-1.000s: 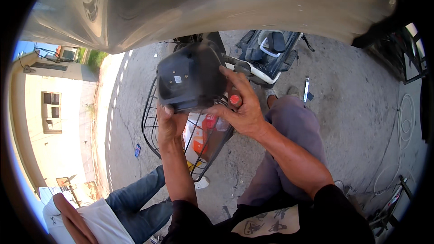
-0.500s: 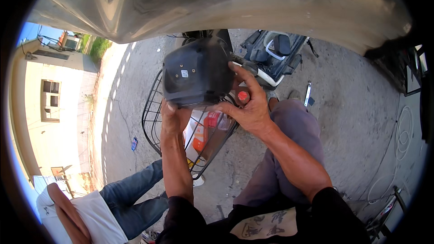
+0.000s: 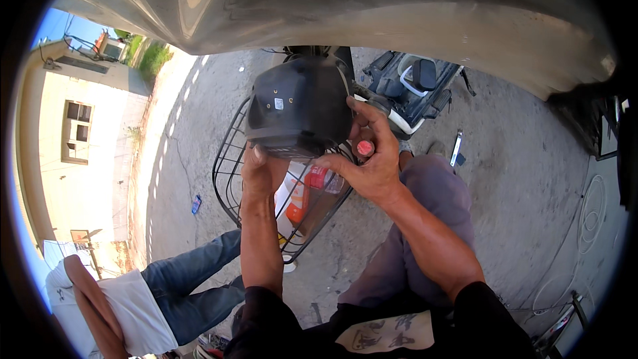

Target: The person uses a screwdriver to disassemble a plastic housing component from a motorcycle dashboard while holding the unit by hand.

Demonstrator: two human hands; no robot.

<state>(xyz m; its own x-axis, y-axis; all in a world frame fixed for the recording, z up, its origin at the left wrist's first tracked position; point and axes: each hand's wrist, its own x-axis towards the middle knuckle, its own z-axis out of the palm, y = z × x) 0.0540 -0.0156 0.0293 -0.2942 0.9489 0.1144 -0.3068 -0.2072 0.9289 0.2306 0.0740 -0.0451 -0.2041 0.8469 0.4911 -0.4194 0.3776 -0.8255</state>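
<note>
A black, rounded plastic housing (image 3: 299, 116) with small brass-coloured screw points and a pale square sticker is held up above a black wire basket (image 3: 229, 173). My left hand (image 3: 259, 169) grips its near left edge, the thumb on the front and the other fingers hidden beneath. On the right side, my right hand (image 3: 372, 159) grips the housing between thumb and fingers. A round red end (image 3: 365, 148) of some object shows inside that hand's curl; the rest of it is hidden. Below, a bottle with a red label (image 3: 319, 177) and an orange-and-white package (image 3: 298, 205) lie in the basket.
Overhead hangs a large greyish sheet or canopy (image 3: 399, 20). A scooter body (image 3: 412, 93) with a small tub stands beyond my right hand. A person in jeans (image 3: 193, 286) with folded arms is at lower left. A silver tool (image 3: 456, 147) lies on the concrete.
The view has shifted slightly, so surroundings sit a little lower and mostly rightward. Both hands keep their hold on the housing, which has tilted a little.
</note>
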